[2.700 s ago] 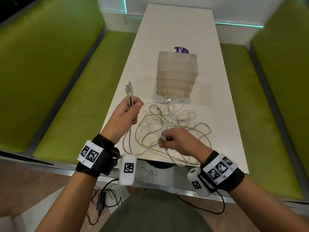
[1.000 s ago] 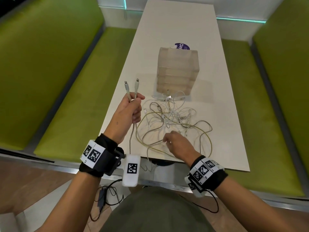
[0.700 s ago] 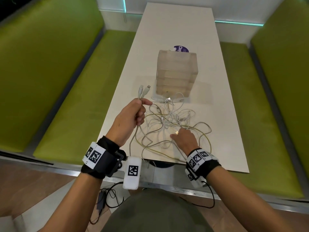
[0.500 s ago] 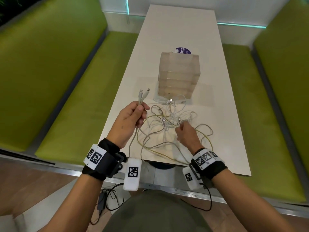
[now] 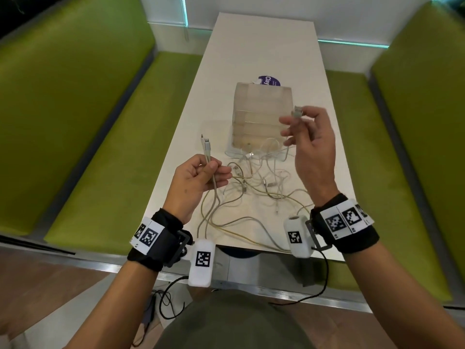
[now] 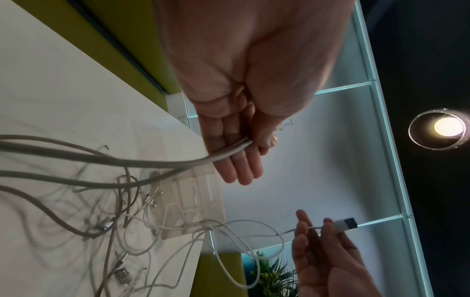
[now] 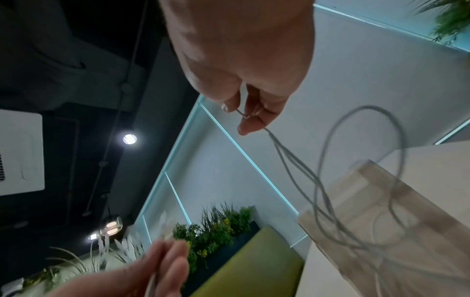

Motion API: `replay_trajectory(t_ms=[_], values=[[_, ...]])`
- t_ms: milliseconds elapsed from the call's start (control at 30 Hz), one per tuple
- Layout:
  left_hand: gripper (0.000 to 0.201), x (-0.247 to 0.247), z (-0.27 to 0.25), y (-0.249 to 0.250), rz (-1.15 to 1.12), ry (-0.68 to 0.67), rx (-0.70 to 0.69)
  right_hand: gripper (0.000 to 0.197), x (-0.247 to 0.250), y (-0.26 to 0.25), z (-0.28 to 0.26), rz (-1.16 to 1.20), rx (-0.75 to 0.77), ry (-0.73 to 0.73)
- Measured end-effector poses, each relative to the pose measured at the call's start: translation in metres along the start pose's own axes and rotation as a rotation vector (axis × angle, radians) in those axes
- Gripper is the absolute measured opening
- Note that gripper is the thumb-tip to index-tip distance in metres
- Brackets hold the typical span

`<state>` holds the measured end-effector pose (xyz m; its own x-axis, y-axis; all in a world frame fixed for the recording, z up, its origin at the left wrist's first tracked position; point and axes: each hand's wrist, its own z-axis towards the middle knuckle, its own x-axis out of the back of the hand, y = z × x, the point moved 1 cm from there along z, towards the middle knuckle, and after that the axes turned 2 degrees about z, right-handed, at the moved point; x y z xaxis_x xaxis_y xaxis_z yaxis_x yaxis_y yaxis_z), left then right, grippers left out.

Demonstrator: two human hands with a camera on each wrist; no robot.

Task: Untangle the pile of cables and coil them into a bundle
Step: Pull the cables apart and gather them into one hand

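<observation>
A tangled pile of white and beige cables [image 5: 256, 183] lies on the white table [image 5: 264, 41] near its front edge. My left hand [image 5: 214, 170] hovers over the pile's left side and grips two cable ends, their connectors [image 5: 206, 144] sticking up past the fist. In the left wrist view the two grey cables [image 6: 229, 154] run out between its fingers. My right hand [image 5: 297, 119] is raised above the pile's right side, pinching a USB plug [image 5: 298, 112], white in the left wrist view [image 6: 346, 223]. Its thin cable [image 7: 279, 148] trails down to the pile.
A translucent box [image 5: 261, 114] stands just behind the pile, with a purple sticker [image 5: 269, 80] on the table beyond it. Green benches [image 5: 105, 137] flank the table on both sides. Dark cables lie on the floor [image 5: 161, 306] below the front edge.
My right hand has come up off the pile with a USB plug pinched in it, drawing its cable upward. The left hand keeps its grip on the two cable ends.
</observation>
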<state>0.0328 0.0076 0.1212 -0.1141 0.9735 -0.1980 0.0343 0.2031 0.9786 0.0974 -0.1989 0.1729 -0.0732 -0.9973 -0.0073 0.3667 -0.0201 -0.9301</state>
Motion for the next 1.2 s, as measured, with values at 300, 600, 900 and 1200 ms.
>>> replay_trajectory(t_ms=[300, 600, 900, 1200], values=[[0.011, -0.018, 0.007, 0.000, -0.053, 0.075, -0.002, 0.006, -0.034, 0.000, -0.004, -0.190, -0.122, -0.486], [0.014, -0.031, 0.006, -0.007, -0.071, 0.133, 0.015, 0.027, -0.053, 0.023, -0.018, -0.098, -0.363, -0.328], [0.015, -0.026, 0.007, -0.002, -0.069, 0.125, -0.014, 0.017, -0.046, 0.036, -0.020, -0.160, -0.410, -0.618], [0.013, -0.023, 0.009, -0.006, -0.017, 0.230, 0.009, 0.008, -0.048, 0.038, -0.021, 0.004, -0.376, -0.436]])
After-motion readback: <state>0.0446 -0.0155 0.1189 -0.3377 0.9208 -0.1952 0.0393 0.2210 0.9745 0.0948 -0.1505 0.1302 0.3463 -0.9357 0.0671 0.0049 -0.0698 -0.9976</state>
